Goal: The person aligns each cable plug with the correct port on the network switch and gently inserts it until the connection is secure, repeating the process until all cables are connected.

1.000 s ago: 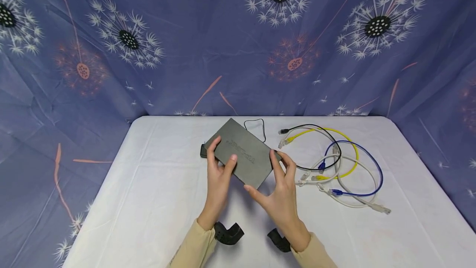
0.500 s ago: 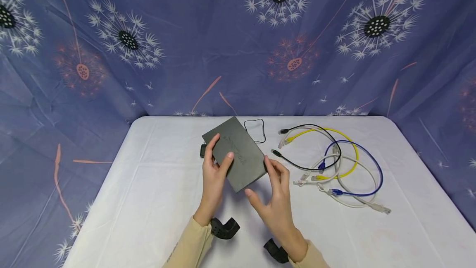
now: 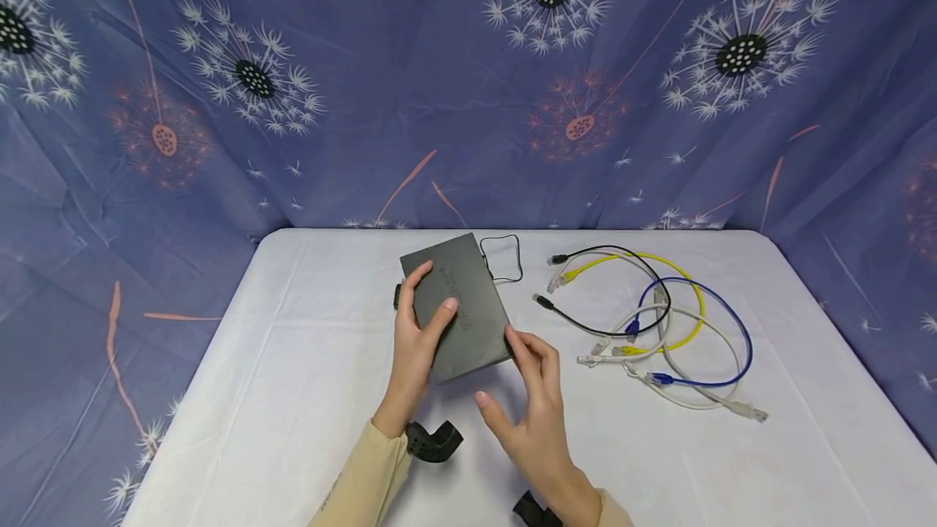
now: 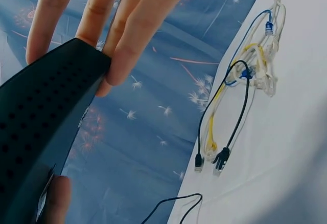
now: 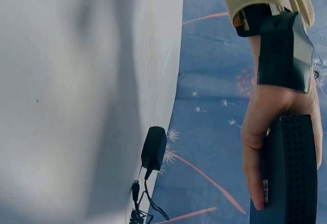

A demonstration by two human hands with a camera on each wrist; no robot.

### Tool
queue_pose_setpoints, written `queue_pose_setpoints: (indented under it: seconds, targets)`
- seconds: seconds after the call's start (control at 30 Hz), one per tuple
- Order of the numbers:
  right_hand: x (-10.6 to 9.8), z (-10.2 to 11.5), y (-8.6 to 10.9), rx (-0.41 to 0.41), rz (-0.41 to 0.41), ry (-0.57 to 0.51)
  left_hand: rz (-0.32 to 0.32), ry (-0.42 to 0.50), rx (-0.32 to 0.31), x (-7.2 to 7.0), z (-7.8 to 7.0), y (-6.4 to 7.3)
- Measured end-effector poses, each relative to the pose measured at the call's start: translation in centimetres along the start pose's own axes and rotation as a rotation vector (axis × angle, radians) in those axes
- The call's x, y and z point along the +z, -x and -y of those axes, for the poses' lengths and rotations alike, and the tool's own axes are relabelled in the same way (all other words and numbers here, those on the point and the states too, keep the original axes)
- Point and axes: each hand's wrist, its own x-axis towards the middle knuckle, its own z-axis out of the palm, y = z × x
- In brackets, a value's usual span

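Above the middle of a white-covered counter [image 3: 293, 397], a person holds a flat dark grey box [image 3: 463, 311] tilted, its far corner near the counter's back edge. The left hand [image 3: 417, 348] grips the box's left long edge, fingers [image 3: 442, 317] curled over the top face and the thumb along the side. The right hand [image 3: 530, 413] sits at the box's near right corner with fingers [image 3: 521, 346] loosely spread; whether they touch the edge cannot be told from the head view. In the left wrist view those fingers rest against the box's perforated side wall.

Behind the box, a black power adapter [image 3: 398, 296] lies on the counter, and its thin black cord [image 3: 505, 260] loops near the back edge. To the right, well apart from the hands, a tangle of network cables lies flat: a black cable [image 3: 622, 324], a yellow cable [image 3: 691, 299], a blue cable [image 3: 732, 332] and a white cable [image 3: 695, 397].

Open counter stretches left of the left hand to the left edge and along the near edge on the right. A blue cloth with a dandelion print [image 3: 468, 80] hangs behind and at both sides.
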Motion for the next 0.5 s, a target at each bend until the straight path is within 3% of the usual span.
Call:
queue_pose_setpoints:
  seconds: [0.27,0.5]
  targets:
    - [0.4,0.2,0.6,-0.008,0.028,-0.006,0.025,0.062,0.006,-0.7,0.5,-0.2]
    - [0.5,0.4,1.0,-0.059,0.033,-0.058,0.027,0.029,-0.012,-1.3,0.2,-0.3]
